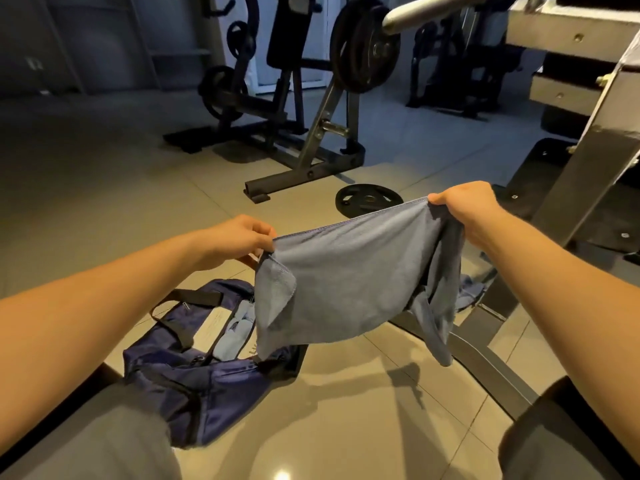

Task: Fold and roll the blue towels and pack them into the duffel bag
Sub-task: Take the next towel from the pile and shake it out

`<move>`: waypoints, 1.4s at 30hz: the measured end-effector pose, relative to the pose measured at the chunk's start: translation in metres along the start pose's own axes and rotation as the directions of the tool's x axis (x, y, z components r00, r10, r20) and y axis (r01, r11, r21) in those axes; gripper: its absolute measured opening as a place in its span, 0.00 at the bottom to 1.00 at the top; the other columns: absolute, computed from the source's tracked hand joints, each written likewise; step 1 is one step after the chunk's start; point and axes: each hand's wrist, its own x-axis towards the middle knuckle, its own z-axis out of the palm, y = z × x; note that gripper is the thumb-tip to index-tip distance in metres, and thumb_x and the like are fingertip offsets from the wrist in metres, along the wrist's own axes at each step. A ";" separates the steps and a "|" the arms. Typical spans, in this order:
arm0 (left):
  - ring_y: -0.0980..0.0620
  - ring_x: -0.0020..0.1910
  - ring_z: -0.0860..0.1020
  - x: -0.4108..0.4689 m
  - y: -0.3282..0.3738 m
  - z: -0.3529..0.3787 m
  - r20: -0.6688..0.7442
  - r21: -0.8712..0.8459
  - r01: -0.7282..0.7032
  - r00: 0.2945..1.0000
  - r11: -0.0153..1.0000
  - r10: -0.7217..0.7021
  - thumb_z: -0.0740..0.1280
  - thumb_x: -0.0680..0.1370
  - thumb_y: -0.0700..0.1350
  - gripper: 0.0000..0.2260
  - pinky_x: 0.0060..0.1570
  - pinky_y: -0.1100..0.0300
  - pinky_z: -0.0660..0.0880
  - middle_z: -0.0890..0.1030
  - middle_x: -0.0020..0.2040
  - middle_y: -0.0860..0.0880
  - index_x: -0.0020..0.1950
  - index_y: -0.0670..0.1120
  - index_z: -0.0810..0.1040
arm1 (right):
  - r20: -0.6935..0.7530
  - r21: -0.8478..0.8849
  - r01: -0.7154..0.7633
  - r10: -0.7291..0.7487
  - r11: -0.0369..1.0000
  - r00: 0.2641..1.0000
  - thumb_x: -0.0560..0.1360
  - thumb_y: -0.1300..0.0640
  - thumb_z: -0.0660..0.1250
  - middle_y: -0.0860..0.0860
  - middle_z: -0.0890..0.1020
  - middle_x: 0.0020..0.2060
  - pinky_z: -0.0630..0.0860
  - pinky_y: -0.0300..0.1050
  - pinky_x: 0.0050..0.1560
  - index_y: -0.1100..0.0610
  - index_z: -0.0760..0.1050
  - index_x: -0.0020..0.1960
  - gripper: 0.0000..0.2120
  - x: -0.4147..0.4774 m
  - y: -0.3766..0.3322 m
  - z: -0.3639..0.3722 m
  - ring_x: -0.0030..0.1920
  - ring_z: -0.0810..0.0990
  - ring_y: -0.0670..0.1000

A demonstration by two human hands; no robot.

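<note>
A blue towel (349, 271) hangs spread in the air between my two hands, above the tiled floor. My left hand (239, 239) pinches its upper left corner, and my right hand (464, 206) grips the upper right corner, held a little higher. The towel's lower edges droop and fold over on both sides. Below and to the left, a navy duffel bag (194, 382) lies open on the floor, with rolled blue towels (235, 330) inside it. More blue cloth (469, 294) shows behind the held towel on the right.
A dark metal bench frame (485, 355) runs across the floor at the right. A weight plate (369, 199) lies flat beyond the towel, with gym machines (311, 98) behind it. My knees (104, 438) fill the lower corners.
</note>
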 end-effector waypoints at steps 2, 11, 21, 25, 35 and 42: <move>0.44 0.51 0.80 -0.001 -0.005 -0.004 -0.025 -0.022 0.027 0.999 0.999 -0.028 0.66 0.81 0.41 0.09 0.47 0.56 0.81 0.82 0.53 0.38 0.54 0.36 0.82 | -0.037 0.006 -0.006 0.006 1.000 0.999 0.76 0.56 0.74 0.55 0.76 0.51 0.72 0.54 0.50 0.64 0.76 0.56 0.15 0.001 0.000 0.003 0.53 0.74 0.57; 0.46 0.48 0.78 0.008 -0.017 -0.013 -0.226 -0.023 0.173 0.958 0.985 -0.174 0.66 0.83 0.49 0.11 0.49 0.53 0.74 0.82 0.50 0.40 0.53 0.42 0.81 | -0.004 -0.040 -0.013 0.013 0.999 1.000 0.76 0.54 0.74 0.56 0.75 0.53 0.72 0.55 0.50 0.61 0.70 0.54 0.16 0.001 0.000 0.011 0.52 0.74 0.57; 0.57 0.34 0.74 -0.009 0.064 0.036 -0.172 0.123 -0.349 0.915 0.929 0.366 0.72 0.79 0.46 0.06 0.37 0.62 0.72 0.77 0.34 0.51 0.56 0.51 0.81 | 0.652 -0.117 0.288 -0.145 0.951 0.745 0.79 0.53 0.69 0.53 0.84 0.51 0.76 0.48 0.55 0.56 0.84 0.53 0.09 -0.038 -0.019 0.025 0.55 0.81 0.55; 0.53 0.39 0.78 -0.008 0.077 0.051 0.057 -0.066 -0.328 0.942 0.942 0.332 0.72 0.80 0.45 0.13 0.42 0.61 0.75 0.80 0.39 0.44 0.64 0.53 0.80 | 0.799 -0.093 0.436 -0.194 0.895 0.569 0.80 0.52 0.67 0.50 0.86 0.49 0.76 0.47 0.57 0.54 0.85 0.52 0.09 -0.054 -0.021 0.031 0.54 0.82 0.51; 0.49 0.47 0.83 0.009 0.061 0.039 -0.003 -0.024 -0.155 0.988 0.988 0.155 0.71 0.79 0.49 0.08 0.46 0.56 0.79 0.85 0.47 0.46 0.50 0.45 0.85 | 0.844 -0.284 0.475 -0.018 0.833 0.536 0.76 0.52 0.72 0.62 0.84 0.50 0.80 0.55 0.57 0.68 0.81 0.55 0.18 -0.036 0.013 0.008 0.53 0.82 0.62; 0.46 0.47 0.83 0.016 0.027 0.021 -0.075 -0.125 0.029 0.996 0.992 -0.039 0.72 0.78 0.47 0.07 0.44 0.55 0.78 0.85 0.45 0.44 0.46 0.43 0.84 | 0.800 -0.343 0.274 0.126 0.898 0.587 0.75 0.54 0.73 0.61 0.85 0.49 0.83 0.48 0.48 0.61 0.82 0.46 0.09 -0.009 0.034 -0.022 0.47 0.84 0.57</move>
